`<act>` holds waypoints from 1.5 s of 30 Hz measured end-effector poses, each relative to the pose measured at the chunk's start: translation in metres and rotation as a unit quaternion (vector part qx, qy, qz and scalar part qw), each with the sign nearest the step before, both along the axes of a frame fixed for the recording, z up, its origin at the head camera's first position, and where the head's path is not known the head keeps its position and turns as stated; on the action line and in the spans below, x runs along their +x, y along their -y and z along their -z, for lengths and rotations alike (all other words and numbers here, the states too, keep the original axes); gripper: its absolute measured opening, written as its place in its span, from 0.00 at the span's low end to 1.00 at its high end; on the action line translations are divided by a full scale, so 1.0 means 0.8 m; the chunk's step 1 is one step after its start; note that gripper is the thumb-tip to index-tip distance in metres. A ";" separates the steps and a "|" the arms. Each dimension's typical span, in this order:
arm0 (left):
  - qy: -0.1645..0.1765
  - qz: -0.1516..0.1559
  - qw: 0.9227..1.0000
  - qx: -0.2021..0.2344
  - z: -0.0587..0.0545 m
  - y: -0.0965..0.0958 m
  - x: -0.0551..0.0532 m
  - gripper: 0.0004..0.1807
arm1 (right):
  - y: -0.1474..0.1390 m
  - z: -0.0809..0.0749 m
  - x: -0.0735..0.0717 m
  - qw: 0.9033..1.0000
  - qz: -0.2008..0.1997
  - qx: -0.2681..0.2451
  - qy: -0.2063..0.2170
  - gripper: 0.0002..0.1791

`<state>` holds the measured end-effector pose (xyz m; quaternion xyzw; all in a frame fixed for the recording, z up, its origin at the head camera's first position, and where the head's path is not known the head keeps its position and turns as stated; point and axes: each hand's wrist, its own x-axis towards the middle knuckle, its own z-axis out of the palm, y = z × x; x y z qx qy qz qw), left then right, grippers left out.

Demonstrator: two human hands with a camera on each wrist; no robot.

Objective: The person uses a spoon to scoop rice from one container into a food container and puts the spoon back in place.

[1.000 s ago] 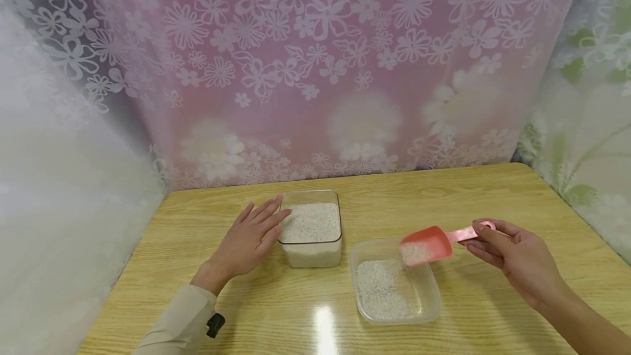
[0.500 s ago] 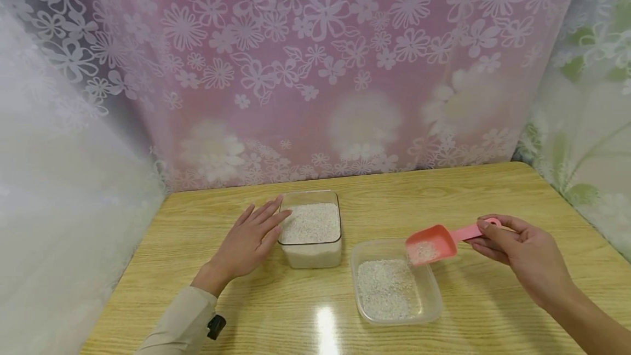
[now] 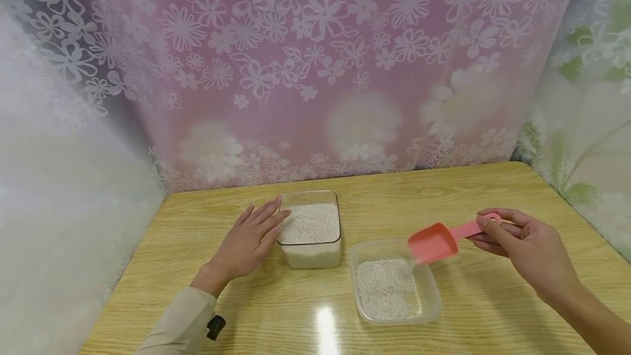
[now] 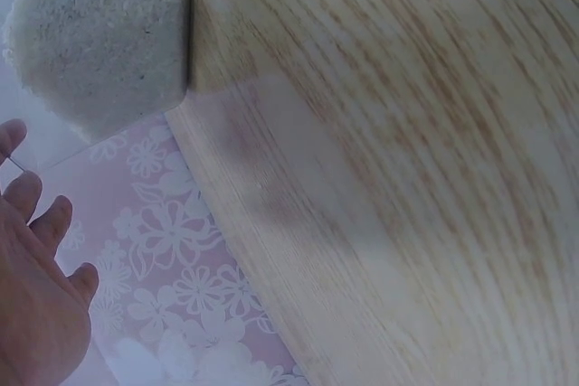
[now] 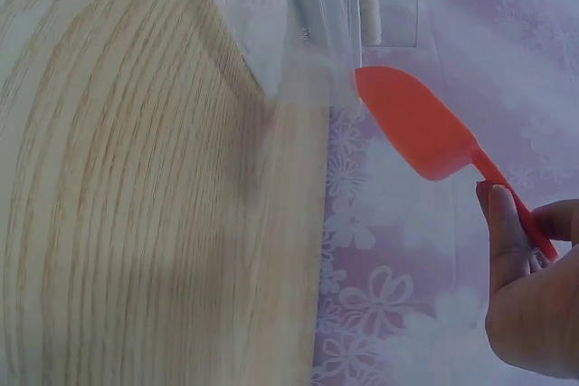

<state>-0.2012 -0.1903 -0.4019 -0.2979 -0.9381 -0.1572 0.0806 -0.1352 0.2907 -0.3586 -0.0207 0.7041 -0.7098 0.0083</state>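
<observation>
My right hand (image 3: 534, 251) pinches the handle of a pink-red scoop (image 3: 434, 243) between thumb and fingers. The scoop's lip tilts down over the right back rim of a low clear plastic container (image 3: 428, 295), and a few white grains show at the lip. White rice (image 3: 386, 289) covers the container's bottom, mostly to the left. In the right wrist view the underside of the scoop (image 5: 421, 124) shows. My left hand (image 3: 248, 242) rests with straight fingers on the left rim of a deeper clear square container (image 3: 313, 256), which holds more rice (image 4: 109, 42).
Both containers stand on a wood-grain table (image 3: 256, 316), the deeper one farther back and to the left. A pink floral curtain (image 3: 296, 70) hangs behind the table, with pale curtains at both sides. A black device (image 3: 215, 326) sits at the left wrist.
The rice in the scoop has slid out into the low container, leaving the scoop nearly bare. My right hand has moved slightly right and up, tilting the scoop. The left hand stays put.
</observation>
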 end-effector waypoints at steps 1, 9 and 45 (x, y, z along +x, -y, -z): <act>0.000 0.000 1.000 0.000 0.000 0.000 0.000 0.24 | 0.001 -0.001 0.001 1.000 0.002 0.024 -0.008 0.09; -0.004 -0.002 1.000 -0.002 0.000 0.002 0.002 0.25 | 0.032 -0.009 0.024 0.949 0.026 0.256 -0.182 0.11; -0.004 -0.002 1.000 0.002 -0.001 -0.001 0.003 0.25 | 0.115 -0.028 -0.046 0.982 -0.044 -0.152 -0.106 0.14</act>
